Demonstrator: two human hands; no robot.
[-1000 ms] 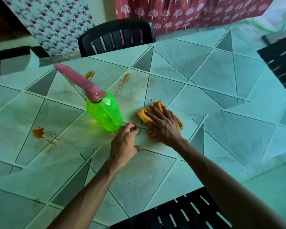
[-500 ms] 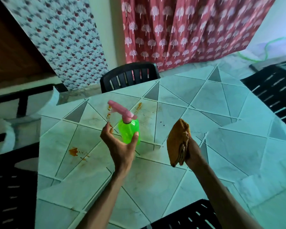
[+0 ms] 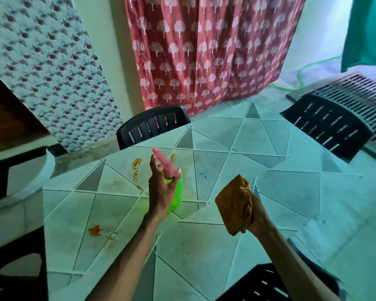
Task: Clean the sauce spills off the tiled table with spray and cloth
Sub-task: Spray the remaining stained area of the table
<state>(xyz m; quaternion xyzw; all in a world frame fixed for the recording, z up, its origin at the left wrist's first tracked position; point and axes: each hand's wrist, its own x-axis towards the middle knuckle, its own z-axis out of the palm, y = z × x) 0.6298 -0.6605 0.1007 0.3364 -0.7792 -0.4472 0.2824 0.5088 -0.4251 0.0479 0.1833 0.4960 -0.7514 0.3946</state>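
Step in hand, as judged: spray stage, wiping not yet begun on the remaining spills. Nearest the camera, the near spill [image 3: 95, 230] sat orange on the tiled table [image 3: 204, 257], at about 8 o'clock from the left hand [image 3: 161, 187] and well apart from it.

The right hand [image 3: 254, 213] was clamped on the bunched orange cloth [image 3: 232, 205], held up off the table at 3 o'clock from the bottle and touching no tile.

The left hand was wrapped round the neck of the green spray bottle [image 3: 176, 196], one finger lying up along the pink head. The trigger itself was hidden, so it could not be told whether it was being squeezed. The nozzle pointed away, toward roughly 11 to 12 o'clock.

Beyond it, the far streak [image 3: 136, 168] lay at 10 o'clock from the nozzle, near it. A small smear [image 3: 172, 157] lay at about 1 o'clock from the tip, just past the pink head.

Next move, as judged: aim at the far streak and squeeze, then bring the cloth across to 11 o'clock and rub. The near spill needs its own spray afterward.
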